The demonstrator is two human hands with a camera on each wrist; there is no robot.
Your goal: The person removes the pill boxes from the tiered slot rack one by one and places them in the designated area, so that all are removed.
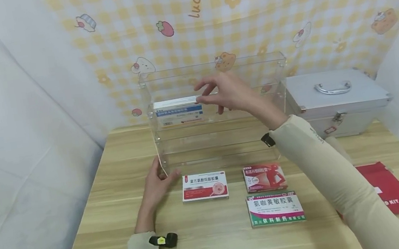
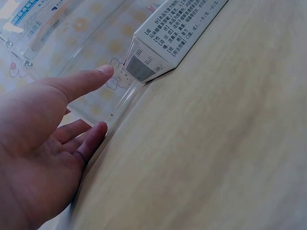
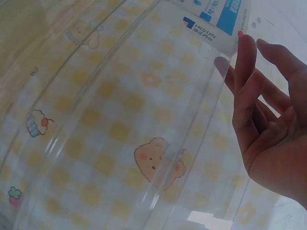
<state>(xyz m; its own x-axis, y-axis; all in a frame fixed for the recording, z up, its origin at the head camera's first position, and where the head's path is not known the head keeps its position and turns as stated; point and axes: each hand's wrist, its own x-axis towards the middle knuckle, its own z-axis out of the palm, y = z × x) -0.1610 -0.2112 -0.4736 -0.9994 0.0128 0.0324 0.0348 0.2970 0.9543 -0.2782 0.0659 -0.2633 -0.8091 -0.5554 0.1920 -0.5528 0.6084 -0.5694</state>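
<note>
A clear acrylic display rack (image 1: 219, 151) with several tiers stands on the table. On one of its upper tiers, at the left, sits a white and blue medicine box (image 1: 180, 116). My right hand (image 1: 231, 89) is at that box's right end, thumb and fingertips right by its top corner, with a gap between thumb and index finger. Low at the rack's front left corner rests my left hand (image 1: 156, 184), thumb stretched along the front and fingers by the side panel. Just right of that thumb lies a white and red medicine box (image 1: 204, 187), seen end-on in the left wrist view.
A red medicine box (image 1: 265, 177) and a green and white one (image 1: 275, 208) lie in front of the rack. At the right stand a silver metal case (image 1: 339, 99) and a red first-aid pouch (image 1: 395, 190), partly behind my right sleeve. A checked cloth (image 1: 184, 23) hangs behind.
</note>
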